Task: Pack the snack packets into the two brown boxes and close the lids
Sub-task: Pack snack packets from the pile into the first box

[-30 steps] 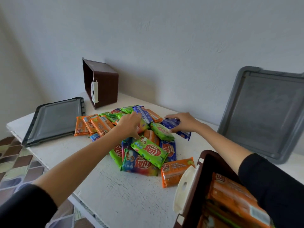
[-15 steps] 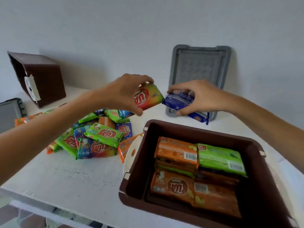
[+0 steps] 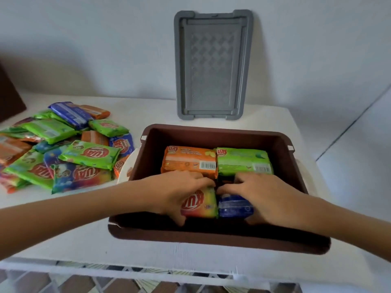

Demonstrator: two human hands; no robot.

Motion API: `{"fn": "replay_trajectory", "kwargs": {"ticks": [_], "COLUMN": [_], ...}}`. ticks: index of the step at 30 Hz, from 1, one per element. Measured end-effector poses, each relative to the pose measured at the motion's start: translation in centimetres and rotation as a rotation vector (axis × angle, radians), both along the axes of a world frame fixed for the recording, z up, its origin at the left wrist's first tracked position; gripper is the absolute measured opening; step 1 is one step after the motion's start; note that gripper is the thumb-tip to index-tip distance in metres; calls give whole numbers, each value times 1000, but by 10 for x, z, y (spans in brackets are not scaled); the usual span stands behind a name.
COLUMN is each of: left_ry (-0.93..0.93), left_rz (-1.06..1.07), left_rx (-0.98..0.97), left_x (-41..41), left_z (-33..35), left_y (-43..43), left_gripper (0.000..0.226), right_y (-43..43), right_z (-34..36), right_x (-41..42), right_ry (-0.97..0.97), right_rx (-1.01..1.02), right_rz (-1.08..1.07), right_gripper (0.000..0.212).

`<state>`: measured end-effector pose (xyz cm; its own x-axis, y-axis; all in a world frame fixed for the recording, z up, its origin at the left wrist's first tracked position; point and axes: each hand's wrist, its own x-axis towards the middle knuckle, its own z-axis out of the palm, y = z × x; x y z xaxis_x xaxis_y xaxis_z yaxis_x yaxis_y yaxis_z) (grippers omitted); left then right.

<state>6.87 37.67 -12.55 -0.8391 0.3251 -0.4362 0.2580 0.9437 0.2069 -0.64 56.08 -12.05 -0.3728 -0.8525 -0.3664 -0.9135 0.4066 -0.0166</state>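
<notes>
An open brown box sits in front of me on the white table. Inside, at the far side, lie an orange packet and a green packet. My left hand is down in the box's near half, fingers closed on a rainbow-coloured packet. Beside it my right hand grips a blue packet. The two packets lie side by side, touching. A pile of loose snack packets lies on the table left of the box. Only a dark corner of the second brown box shows at the far left edge.
A grey lid leans upright against the wall behind the box. The box's white latch handle sticks out on its left side, against the pile. The table's front edge is close to me, with tiled floor below.
Both hands have come down from above the box's far rim into its near half, carrying the rainbow packet and the blue packet. The view has swung right and down.
</notes>
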Motion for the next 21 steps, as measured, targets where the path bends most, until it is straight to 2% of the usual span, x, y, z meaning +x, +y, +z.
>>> {"fn": "replay_trajectory", "kwargs": {"ticks": [3,6,11,17,21], "left_ry": [34,135,174,191,205], "left_rz": [-118,-256,-291,-246,-211], "left_rx": [-190,-285,-332,-281,-249], "left_x": [-5,-3,-5,-5,-3], "left_z": [-14,-14,-17,-21,-19], "left_y": [11,16,21,19,17], "left_gripper": [94,78,64,62,62], "right_y": [-3,-6,-13,-14,-14], "right_z": [-14,-17,-21,-28,-26], "right_x": [6,8,11,12,11], "right_ry": [83,129,182,244,239], "right_rx": [45,67,97,123,92], "right_rz": [6,36,53,78,80], "right_gripper": [71,68,63,54,59]}}
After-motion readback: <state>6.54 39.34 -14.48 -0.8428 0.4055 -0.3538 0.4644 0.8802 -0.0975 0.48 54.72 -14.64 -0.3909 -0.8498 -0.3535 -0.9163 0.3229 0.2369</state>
